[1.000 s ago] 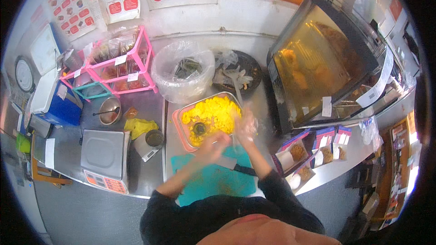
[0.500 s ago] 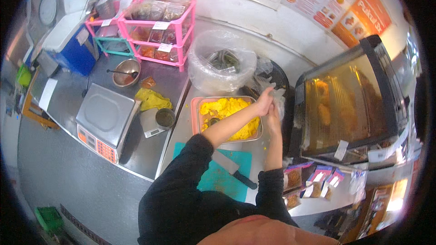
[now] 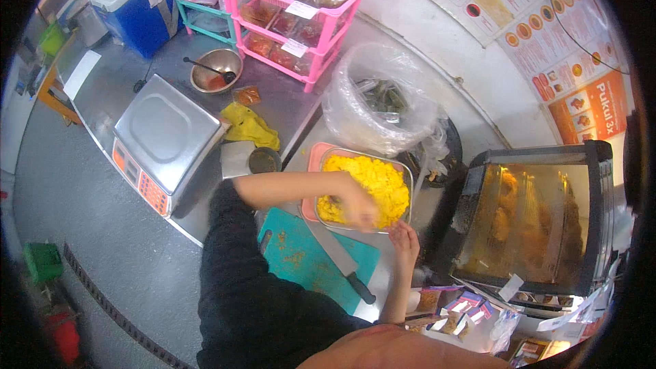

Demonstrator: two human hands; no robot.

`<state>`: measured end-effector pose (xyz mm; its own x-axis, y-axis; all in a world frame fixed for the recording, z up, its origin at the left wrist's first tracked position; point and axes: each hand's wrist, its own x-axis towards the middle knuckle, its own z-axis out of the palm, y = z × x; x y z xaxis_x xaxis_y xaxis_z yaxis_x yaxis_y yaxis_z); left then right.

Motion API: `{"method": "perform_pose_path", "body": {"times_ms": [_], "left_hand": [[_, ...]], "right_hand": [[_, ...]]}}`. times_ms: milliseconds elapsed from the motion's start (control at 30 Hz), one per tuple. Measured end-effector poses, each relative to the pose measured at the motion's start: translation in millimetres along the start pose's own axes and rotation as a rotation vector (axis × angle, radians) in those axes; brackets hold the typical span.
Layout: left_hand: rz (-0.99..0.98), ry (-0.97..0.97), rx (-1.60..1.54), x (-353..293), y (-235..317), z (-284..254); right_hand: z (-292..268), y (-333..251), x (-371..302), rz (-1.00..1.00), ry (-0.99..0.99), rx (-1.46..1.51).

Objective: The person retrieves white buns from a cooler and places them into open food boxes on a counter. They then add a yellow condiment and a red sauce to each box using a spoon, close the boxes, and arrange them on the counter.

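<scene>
A metal tray full of lumpy yellow food rests partly on a pink tray. My left hand, smeared by motion, is over the food's near right part; whether it holds anything I cannot make out. By the tray's near right corner is my right hand, its fingers loosely apart and pointing up, with nothing visible in them. On the teal cutting board in front lies a large knife, its black handle toward the lower right.
Behind the tray stands a tub lined with clear plastic, holding small packets. A glass-fronted display warmer is at right. To the left are a weighing scale, yellow cloth, steel bowl and pink rack.
Both hands have left the plastic near the tub and come back toward me. The left is over the yellow food, the right by the tray's corner. The view has shifted.
</scene>
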<state>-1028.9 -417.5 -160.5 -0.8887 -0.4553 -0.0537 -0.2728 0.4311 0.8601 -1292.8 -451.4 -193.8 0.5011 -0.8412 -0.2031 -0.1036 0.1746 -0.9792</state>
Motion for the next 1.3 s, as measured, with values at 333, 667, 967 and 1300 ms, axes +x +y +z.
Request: {"method": "perform_pose_path", "body": {"times_ms": [333,667,967,1300], "left_hand": [[-1.463,1.113,0.772,-293,-121,-39],[-1.62,1.242,0.914,-310,-193,-82],[-1.308,1.653,1.291,-304,-132,-31],[-0.606,0.868,0.221,-154,58,59]], "right_hand": [[34,-4,-15,-0.035,-0.055,-0.155],[62,0,-7,0.034,-0.132,-0.253],[75,-4,-13,0.028,-0.174,-0.281],[185,-19,-1,-0.38,-0.188,-0.114]]}}
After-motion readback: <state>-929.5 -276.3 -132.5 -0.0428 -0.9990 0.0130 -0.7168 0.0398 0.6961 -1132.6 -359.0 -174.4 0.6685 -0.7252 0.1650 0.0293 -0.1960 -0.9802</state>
